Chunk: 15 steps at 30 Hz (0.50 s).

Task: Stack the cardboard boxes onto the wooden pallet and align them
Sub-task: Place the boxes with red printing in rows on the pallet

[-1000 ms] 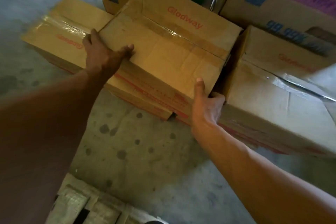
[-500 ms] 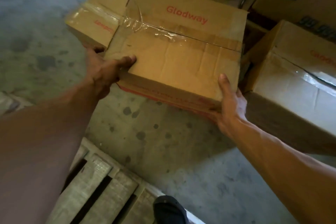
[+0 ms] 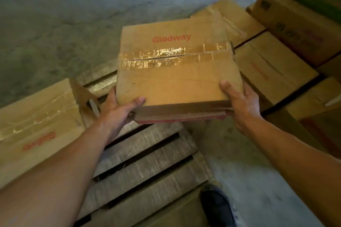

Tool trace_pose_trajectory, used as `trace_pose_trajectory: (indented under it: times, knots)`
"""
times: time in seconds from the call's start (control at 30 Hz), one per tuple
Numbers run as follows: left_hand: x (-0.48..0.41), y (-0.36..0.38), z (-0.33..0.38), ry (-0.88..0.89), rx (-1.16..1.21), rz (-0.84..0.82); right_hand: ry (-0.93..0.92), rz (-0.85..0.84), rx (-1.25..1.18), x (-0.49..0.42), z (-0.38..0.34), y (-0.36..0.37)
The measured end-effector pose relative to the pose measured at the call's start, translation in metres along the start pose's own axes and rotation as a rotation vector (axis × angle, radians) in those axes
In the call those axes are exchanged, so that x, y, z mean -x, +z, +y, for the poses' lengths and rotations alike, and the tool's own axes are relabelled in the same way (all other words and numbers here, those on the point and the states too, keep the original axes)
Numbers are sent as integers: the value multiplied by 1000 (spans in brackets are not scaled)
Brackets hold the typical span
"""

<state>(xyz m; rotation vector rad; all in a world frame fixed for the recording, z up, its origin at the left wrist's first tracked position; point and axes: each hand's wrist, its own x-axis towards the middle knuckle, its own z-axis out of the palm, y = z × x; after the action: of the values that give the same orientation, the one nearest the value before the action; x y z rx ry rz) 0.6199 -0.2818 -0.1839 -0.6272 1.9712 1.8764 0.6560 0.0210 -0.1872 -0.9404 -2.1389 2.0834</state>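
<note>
Cardboard is what fills the head view, the only view given: a taped box marked "Glodway" (image 3: 177, 72) is held in the air, carried between both hands above the far part of the wooden pallet (image 3: 147, 167). The left hand (image 3: 120, 111) cups its near left corner from below with the thumb on top, and the right hand (image 3: 239, 101) clamps the near right corner the same way, so the two hands are apart, each closed on the box. One box (image 3: 36, 125) already rests on the left side of the pallet, and the slats beside it lie bare. On the concrete floor (image 3: 55, 24) to the right, several more boxes (image 3: 273, 72) wait in a loose pile. A dark shoe (image 3: 217, 206) stands just beside the pallet's near corner. By my judgement the task is at an early stage: one box placed, one in transit and not yet set down, and the rest still to be moved and squared up.
</note>
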Motion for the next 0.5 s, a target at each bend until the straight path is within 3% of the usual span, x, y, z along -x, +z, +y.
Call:
trace_pose_trajectory:
  times: [0.3,0.5]
  knots:
    - [43,-75,-35,-20,202,182,16,-228,117,7,14,71]
    - [30,-83,-70,-22,247,221,1,-237,194,-5,36,93]
